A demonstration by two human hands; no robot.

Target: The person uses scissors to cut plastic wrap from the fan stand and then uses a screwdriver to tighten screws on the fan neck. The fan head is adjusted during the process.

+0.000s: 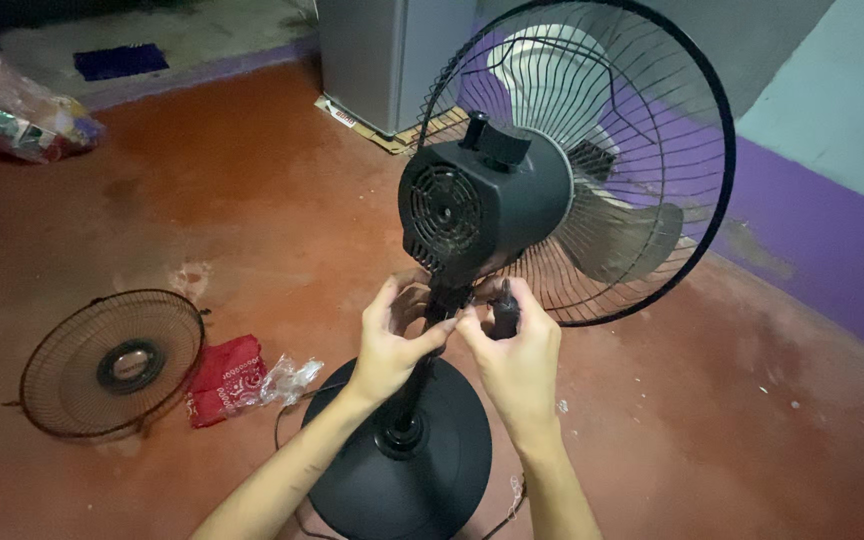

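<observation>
Left hand (392, 345) and right hand (517, 355) meet at the neck joint (449, 300) of a black pedestal fan, fingers pinched on it just under the motor housing (477, 205). Right fingers also close on a small dark tool (505, 310). Fan stands upright on its round base (412, 470), rear grille (632, 150) and blades (617, 225) attached. Detached front grille (112, 362) lies on the red floor (252, 200), left, beside a red cloth (225, 378).

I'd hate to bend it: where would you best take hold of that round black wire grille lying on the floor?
Probably by the outer rim of the round black wire fan grille, coming from above at its near edge. It lies flat on the red floor with thin spokes and an open centre ring, so the thicker rim looks the sturdiest part. The red cloth crowds its right side, so avoid that side.
</observation>
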